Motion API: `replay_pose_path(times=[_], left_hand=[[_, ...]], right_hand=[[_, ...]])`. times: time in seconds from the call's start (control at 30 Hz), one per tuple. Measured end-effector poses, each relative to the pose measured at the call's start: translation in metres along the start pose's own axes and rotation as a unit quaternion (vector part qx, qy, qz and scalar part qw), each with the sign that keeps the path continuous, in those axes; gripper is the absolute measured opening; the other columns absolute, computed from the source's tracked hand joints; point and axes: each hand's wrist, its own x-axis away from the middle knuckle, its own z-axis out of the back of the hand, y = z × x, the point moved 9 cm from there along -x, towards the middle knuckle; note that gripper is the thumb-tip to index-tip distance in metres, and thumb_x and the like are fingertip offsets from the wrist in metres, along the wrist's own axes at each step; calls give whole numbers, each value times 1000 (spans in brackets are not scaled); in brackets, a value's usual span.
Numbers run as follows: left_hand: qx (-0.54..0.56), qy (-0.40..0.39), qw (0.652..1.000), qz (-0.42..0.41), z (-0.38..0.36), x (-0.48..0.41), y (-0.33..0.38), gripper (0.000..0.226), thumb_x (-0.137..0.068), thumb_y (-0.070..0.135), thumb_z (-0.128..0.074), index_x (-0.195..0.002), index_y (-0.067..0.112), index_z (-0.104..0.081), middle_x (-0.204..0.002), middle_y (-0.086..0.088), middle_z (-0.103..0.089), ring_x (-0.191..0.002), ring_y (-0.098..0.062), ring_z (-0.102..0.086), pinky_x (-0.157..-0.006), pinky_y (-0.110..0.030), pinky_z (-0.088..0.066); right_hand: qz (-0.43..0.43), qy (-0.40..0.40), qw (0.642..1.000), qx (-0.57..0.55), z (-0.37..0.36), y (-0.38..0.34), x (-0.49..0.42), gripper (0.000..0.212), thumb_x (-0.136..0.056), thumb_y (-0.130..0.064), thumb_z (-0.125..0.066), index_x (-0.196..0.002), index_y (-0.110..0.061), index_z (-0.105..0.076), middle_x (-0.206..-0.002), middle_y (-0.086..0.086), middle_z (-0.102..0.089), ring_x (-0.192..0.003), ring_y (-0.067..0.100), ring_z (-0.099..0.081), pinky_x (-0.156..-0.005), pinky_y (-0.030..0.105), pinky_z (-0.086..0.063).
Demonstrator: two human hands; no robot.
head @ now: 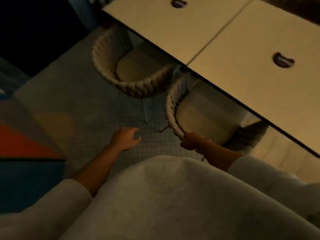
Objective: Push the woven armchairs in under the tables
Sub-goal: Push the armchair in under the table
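A pale top (173,196) filled the lower part of the view, with a pale sleeve (43,210) pushed up each forearm. Above it, two light worktops ran slantwise across the upper right, the left worktop (173,32) and the right worktop (259,87) butted together along a thin seam. Below them lay a grey checked carpet (78,101), with an orange patch (22,141) and a blue patch (26,184) of floor at the left edge. Two woven armchairs stood at the worktops' near edge. The far armchair (138,89) sat at the left worktop, the front of its seat hidden under the edge and its thick braided back curving out over the carpet. The near armchair (170,115) sat at the right worktop, just beside the far one near the seam, its seat likewise partly under the edge and its back standing out toward the person. The right grip (191,140) was closed round the braided rim of the near armchair's back, fingers curled over it. The left grip (125,138) hung over the carpet, apart from both armchairs, fingers loosely spread and holding nothing. A dark round cable hole showed in each worktop, one (179,2) at the top edge and one (283,60) further right. The picture was dim and blurred, so finer detail could not be told.
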Motion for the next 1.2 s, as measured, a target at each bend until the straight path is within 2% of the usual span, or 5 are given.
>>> replay_pose_path(times=[0.4, 0.5, 0.8, 0.9, 1.2], left_hand=[[63, 75, 984, 147, 24, 64, -132, 59, -90, 58, -57, -143, 31, -57, -146, -1, -58, -134, -27, -53, -112, -42, -39], [67, 80, 984, 147, 34, 54, -174, 54, -92, 52, -60, -140, 29, -58, -143, -5, -61, -132, -29, -55, -111, -41, -41], [112, 66, 984, 123, 104, -10, -320, 62, -92, 58, -59, -147, 30, -52, -144, -4, -60, -131, -28, -56, -106, -39, -48], [161, 64, 979, 110, 129, -41, -349, 63, -90, 59, -61, -145, 28, -53, -142, -2, -62, -129, -27, -59, -106, -39, -49], [356, 75, 927, 91, 186, -138, -380, 57, -92, 58, -60, -131, 16, -62, -126, -6, -70, -121, -25, -64, -105, -37, -49]], right_hand=[[118, 85, 975, 167, 69, -191, -23, 49, -88, -65, -53, -118, -27, -66, -132, 4, -64, -127, 32, -54, -113, 55, -35], [112, 112, 974, 161, 87, -223, -30, 54, -92, -63, -53, -131, -26, -60, -138, 4, -60, -132, 30, -52, -114, 53, -33], [3, 197, 970, -140, 112, -292, -72, 66, -91, -65, -54, -140, -21, -56, -143, 9, -59, -130, 33, -56, -101, 41, -49], [-26, 221, 952, -210, 107, -309, -73, 62, -94, -63, -51, -136, -18, -59, -132, 12, -65, -118, 35, -62, -87, 40, -51], [-118, 231, 857, -446, 144, -308, -96, 96, -77, -90, -44, -137, -16, -55, -130, 10, -65, -121, 35, -61, -95, 41, -53]])
